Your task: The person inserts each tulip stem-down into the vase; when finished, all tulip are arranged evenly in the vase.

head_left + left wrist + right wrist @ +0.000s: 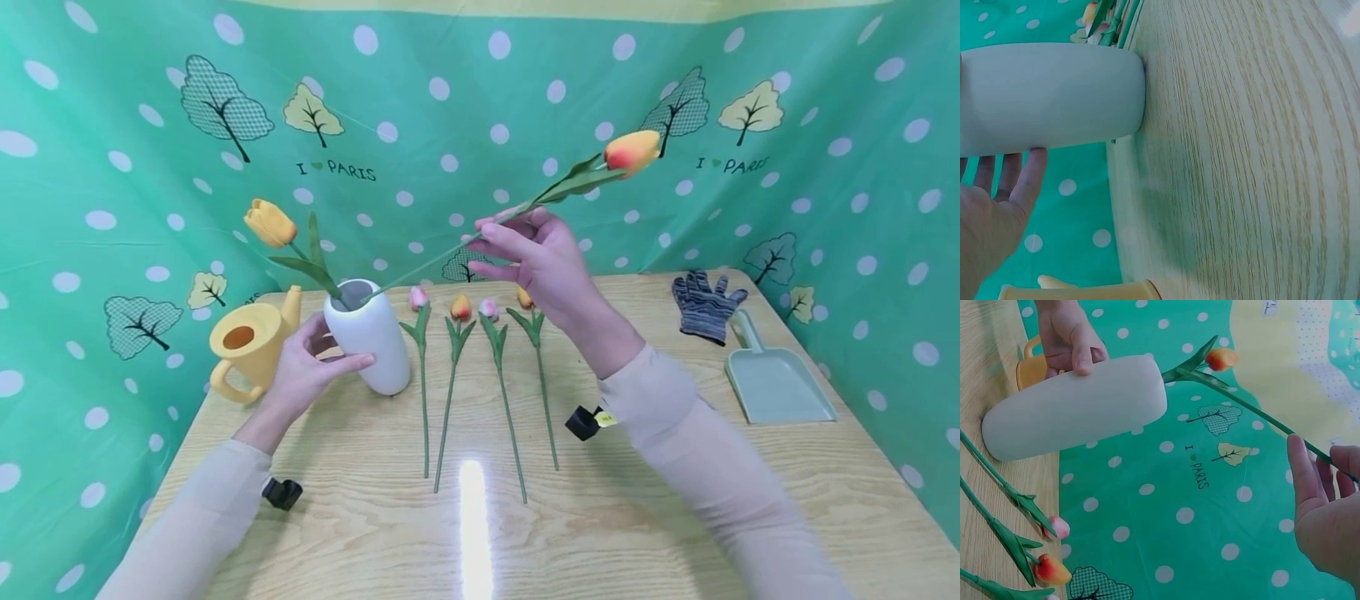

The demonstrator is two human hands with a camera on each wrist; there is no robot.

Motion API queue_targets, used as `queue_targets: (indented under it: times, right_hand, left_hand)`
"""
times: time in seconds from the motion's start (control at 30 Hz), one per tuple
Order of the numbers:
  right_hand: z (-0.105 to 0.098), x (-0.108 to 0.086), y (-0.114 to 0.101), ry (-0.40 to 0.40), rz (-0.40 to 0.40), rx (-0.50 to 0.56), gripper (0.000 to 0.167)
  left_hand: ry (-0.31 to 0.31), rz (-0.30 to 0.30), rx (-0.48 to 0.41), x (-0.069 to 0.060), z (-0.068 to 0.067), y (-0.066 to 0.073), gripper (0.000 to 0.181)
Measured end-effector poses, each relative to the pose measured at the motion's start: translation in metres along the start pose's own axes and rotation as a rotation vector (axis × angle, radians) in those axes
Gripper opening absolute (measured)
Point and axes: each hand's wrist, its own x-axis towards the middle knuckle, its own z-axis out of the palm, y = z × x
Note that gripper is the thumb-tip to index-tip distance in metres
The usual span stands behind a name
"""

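The white vase point(372, 343) stands at the left of the table, leaning in the head view, with a yellow tulip point(271, 223) in its mouth. My left hand point(311, 367) grips its side, thumb in front and fingers behind; the left wrist view shows fingers against the vase point(1054, 97). My right hand point(543, 262) pinches the stem of an orange-red tulip point(632, 153), raised with its bloom up to the right. That stem's lower end is at the vase mouth. In the right wrist view, the stem crosses from the vase point(1079, 403) to my right hand point(1329, 512).
Several tulips point(423, 375) lie side by side at the table's middle. A yellow watering can point(258, 350) is left of the vase. At the right are a striped glove point(705, 308) and a grey-green dustpan point(780, 383). A dotted green cloth point(480, 83) hangs behind.
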Motion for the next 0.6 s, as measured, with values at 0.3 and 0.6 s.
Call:
queue_targets:
  times: [0.3,0.6]
  right_hand:
    - [0.009,0.009,0.01,-0.01,-0.024,-0.064,0.003]
    - [0.015,0.014,0.019,-0.012,-0.035,-0.112,0.004]
  left_hand:
    - [0.003,0.019,-0.005,0.001,0.0,-0.001,0.075]
    - [-0.008,0.041,-0.023,-0.002,0.003,0.008,0.074]
